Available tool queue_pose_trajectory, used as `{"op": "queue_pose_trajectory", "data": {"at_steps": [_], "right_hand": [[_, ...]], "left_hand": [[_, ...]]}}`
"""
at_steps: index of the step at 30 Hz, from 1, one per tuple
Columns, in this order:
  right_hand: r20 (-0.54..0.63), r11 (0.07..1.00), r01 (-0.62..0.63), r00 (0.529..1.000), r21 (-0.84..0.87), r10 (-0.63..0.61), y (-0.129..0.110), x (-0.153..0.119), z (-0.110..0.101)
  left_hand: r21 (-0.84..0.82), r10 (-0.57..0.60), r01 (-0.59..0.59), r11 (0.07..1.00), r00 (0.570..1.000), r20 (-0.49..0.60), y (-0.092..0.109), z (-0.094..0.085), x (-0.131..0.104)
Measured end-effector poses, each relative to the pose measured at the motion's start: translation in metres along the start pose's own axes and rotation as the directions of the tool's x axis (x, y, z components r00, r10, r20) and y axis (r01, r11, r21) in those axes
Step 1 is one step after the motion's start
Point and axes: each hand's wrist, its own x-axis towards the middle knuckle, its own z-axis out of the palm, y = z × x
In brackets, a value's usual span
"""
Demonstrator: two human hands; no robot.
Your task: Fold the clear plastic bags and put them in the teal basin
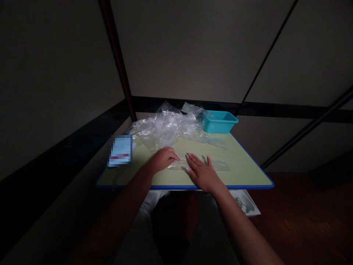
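2 hands (pixel 205 176) touch clear bag (pixel 222 165), long axis running left-right.

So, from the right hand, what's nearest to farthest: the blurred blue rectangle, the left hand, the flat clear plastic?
From the right hand:
1. Flat clear plastic, under it.
2. Left hand, to its left.
3. Blurred blue rectangle, beyond that, far left.
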Motion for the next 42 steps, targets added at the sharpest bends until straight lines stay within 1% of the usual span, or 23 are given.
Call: {"op": "queue_pose_trajectory", "data": {"at_steps": [6, 11, 14, 16, 19, 20, 21, 23, 25, 27, 31, 37, 42], "right_hand": [[0.006, 1.000, -0.001, 1.000, 0.017, 0.001, -0.001, -0.001, -0.002], [0.023, 1.000, -0.001, 1.000, -0.005, 0.001, -0.002, -0.001, -0.003], [0.030, 1.000, -0.004, 1.000, -0.016, 0.005, -0.004, -0.001, -0.005], [0.032, 1.000, -0.001, 0.999, -0.017, 0.001, -0.004, -0.001, -0.005], [0.023, 1.000, 0.008, 1.000, -0.015, -0.007, -0.003, -0.001, -0.003], [0.021, 1.000, 0.010, 1.000, -0.016, -0.010, -0.003, -0.001, -0.003], [0.021, 1.000, 0.014, 1.000, -0.017, -0.014, -0.002, -0.001, -0.001], [0.030, 1.000, 0.018, 0.999, -0.018, -0.018, 0.000, 0.000, 0.001], [0.041, 1.000, 0.020, 0.999, -0.015, -0.019, 0.002, 0.000, 0.003], [0.040, 1.000, 0.021, 0.999, -0.014, -0.020, 0.003, 0.001, 0.005], [0.044, 1.000, 0.009, 0.999, -0.030, -0.008, 0.001, 0.001, 0.004], [0.007, 1.000, -0.017, 1.000, -0.019, 0.017, 0.000, 0.001, 0.005], [0.005, 1.000, -0.013, 1.000, -0.019, 0.013, 0.001, 0.000, 0.006]], "left_hand": [[-0.024, -0.009, 0.008, 1.000, 0.999, -0.038, -0.004, -0.001, -0.002], [0.037, -0.045, 0.046, 0.998, 0.999, -0.017, -0.001, -0.003, -0.003], [0.077, -0.069, 0.074, 0.994, 0.995, -0.066, 0.004, -0.003, -0.007], [0.093, -0.090, 0.101, 0.990, 0.989, -0.118, 0.014, -0.001, -0.009], [0.128, -0.133, 0.148, 0.981, 0.984, -0.117, 0.041, 0.006, -0.013], [0.143, -0.152, 0.164, 0.976, 0.984, -0.091, 0.051, 0.010, -0.014], [0.156, -0.164, 0.168, 0.973, 0.986, -0.039, 0.062, 0.014, -0.014], [0.182, -0.206, 0.198, 0.963, 0.978, 0.026, 0.081, 0.025, -0.014], [0.201, -0.242, 0.225, 0.954, 0.968, 0.068, 0.093, 0.035, -0.013], [0.221, -0.281, 0.258, 0.940, 0.957, 0.077, 0.100, 0.041, -0.012], [0.253, -0.337, 0.313, 0.916, 0.940, 0.057, 0.099, 0.043, -0.014], [0.263, -0.344, 0.321, 0.910, 0.938, 0.047, 0.094, 0.043, -0.018], [0.308, -0.365, 0.340, 0.888, 0.930, 0.025, 0.092, 0.043, -0.021]]}}
